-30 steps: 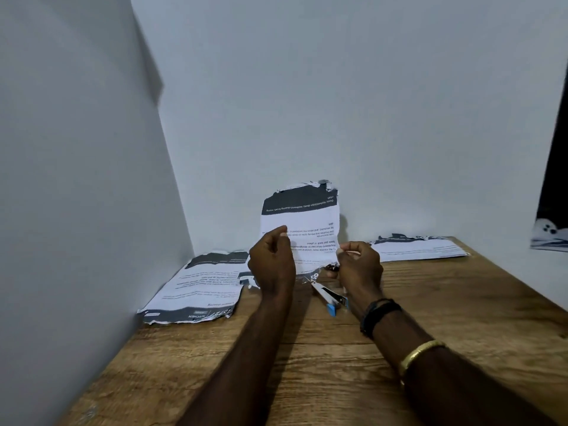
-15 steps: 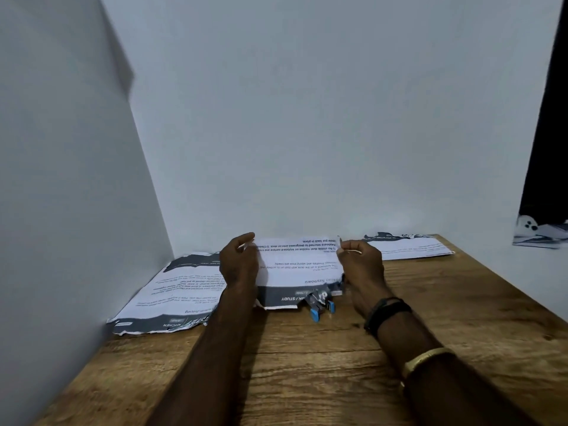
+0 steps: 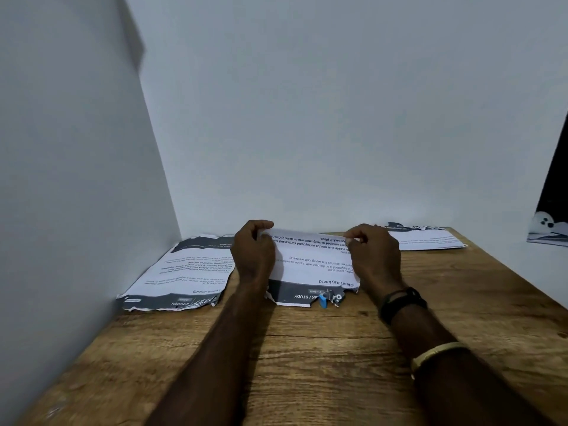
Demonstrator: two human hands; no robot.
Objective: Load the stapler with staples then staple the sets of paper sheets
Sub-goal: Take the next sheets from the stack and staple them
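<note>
A set of printed sheets [image 3: 310, 265] with a dark torn-edged header lies low over the wooden table [image 3: 307, 364], text upside down to me. My left hand [image 3: 253, 252] pinches its far left corner and my right hand [image 3: 373, 253] pinches its far right corner. The stapler [image 3: 325, 299] is almost hidden under the sheets' near edge; only a blue tip and a bit of metal show. A second paper set [image 3: 184, 272] lies flat at the left by the wall. A third set [image 3: 427, 238] lies at the back right.
White walls close the table on the left and at the back. The table's right edge runs diagonally at the right. A dark opening with some paper or cloth [image 3: 550, 232] shows at far right beyond the table.
The sheets, held upright a second ago, have been lowered flat over the stapler, which is now mostly covered. Both hands moved apart to the far corners.
</note>
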